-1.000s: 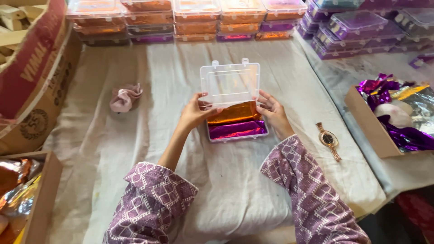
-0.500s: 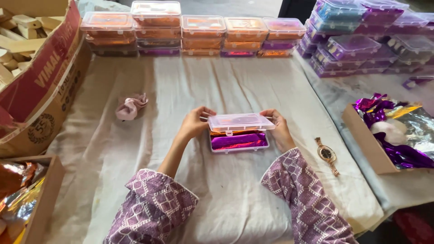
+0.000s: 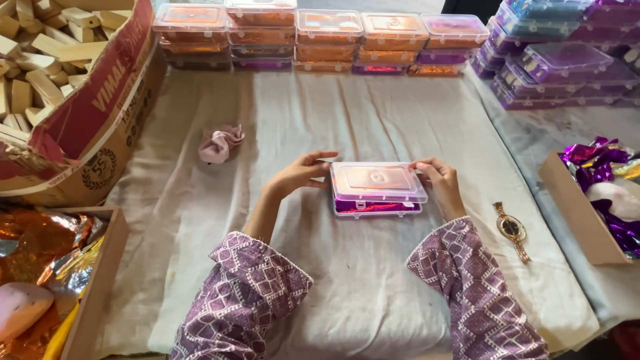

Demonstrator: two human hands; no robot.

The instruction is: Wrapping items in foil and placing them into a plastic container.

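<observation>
A clear plastic box (image 3: 378,188) lies on the cloth in front of me, its lid down over orange and purple foil. My left hand (image 3: 301,171) touches the box's left edge with fingers spread. At the right end of the lid, my right hand (image 3: 440,181) rests with fingertips pressing on its corner. Both sleeves are purple patterned.
Stacks of filled orange and purple boxes (image 3: 313,37) line the far edge and right (image 3: 553,60). A pink scrunchie (image 3: 221,143) lies left, a wristwatch (image 3: 512,230) right. A cardboard carton of wooden blocks (image 3: 60,87) and trays of foil (image 3: 40,267) (image 3: 600,193) flank the cloth-covered table (image 3: 347,287).
The lid swung down from upright to flat over the foil. Both hands followed it down onto the box's ends. The view shifted slightly right.
</observation>
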